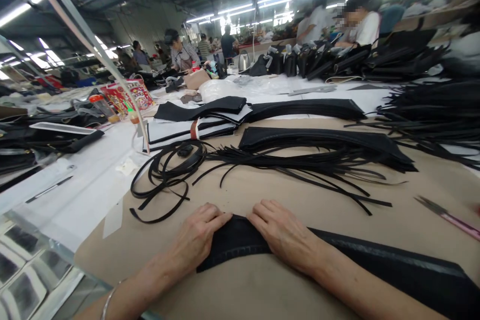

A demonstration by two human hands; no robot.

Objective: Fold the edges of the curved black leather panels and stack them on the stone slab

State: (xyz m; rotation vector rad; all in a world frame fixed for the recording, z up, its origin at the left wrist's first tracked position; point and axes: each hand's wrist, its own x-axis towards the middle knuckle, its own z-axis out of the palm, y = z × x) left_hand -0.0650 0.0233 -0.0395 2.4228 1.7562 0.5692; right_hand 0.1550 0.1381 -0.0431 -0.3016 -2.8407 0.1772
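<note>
A long black curved piece (243, 240) lies flat on the tan work surface (240, 290), its right part running under my right forearm to the lower right. My left hand (198, 232) is closed on its left end, thumb and fingers pressed at the upper edge. Just to the right, my right hand (279, 230) presses on the same piece, with fingers bent and together at the upper edge. A short stretch of the black piece shows between the two hands. Beyond them lie loose black strips (292, 159) and a coiled black strip (165, 175).
Stacked black curved pieces (322, 140) lie farther back, beside white-backed pieces (172, 132). Pink-handled scissors (450, 217) are at the right. A pole (97, 50) rises at the left. Black bags (300, 60) and several people are in the background.
</note>
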